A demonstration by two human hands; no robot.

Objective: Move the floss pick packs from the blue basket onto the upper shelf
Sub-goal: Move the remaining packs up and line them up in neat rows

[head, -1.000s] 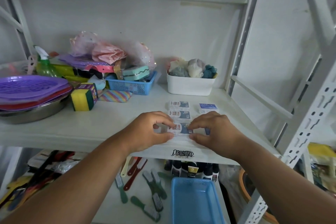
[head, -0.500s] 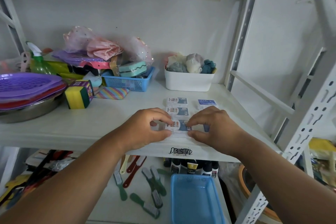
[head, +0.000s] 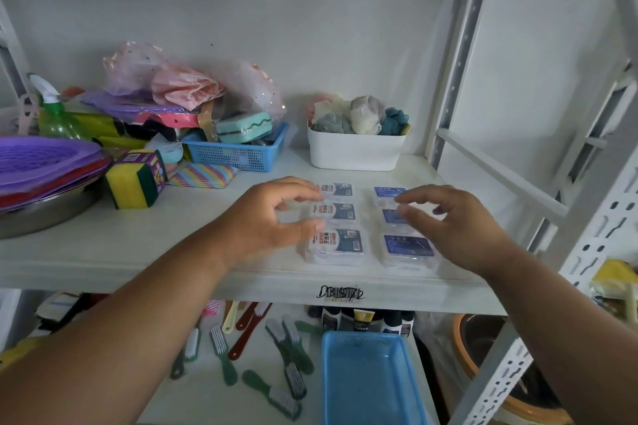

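Observation:
Several clear floss pick packs with blue labels lie in two columns on the white upper shelf [head: 103, 245]. The nearest left pack [head: 336, 245] and nearest right pack [head: 409, 248] sit close to the shelf's front edge. My left hand [head: 272, 217] hovers beside the left column, fingers loosely curved, holding nothing. Over the right column my right hand [head: 455, 221] is raised, fingers spread and relaxed, also empty. The blue basket [head: 369, 379] stands on the lower shelf below and looks empty.
A white bin of cloths [head: 355, 152] and a small blue mesh basket [head: 238, 152] stand at the shelf's back. A yellow-green sponge pack [head: 136, 179] and purple trays [head: 45, 166] sit left. Brushes [head: 286, 355] lie on the lower shelf.
Both hands let go of the front packs and drew apart. The two front packs now lie uncovered on the shelf.

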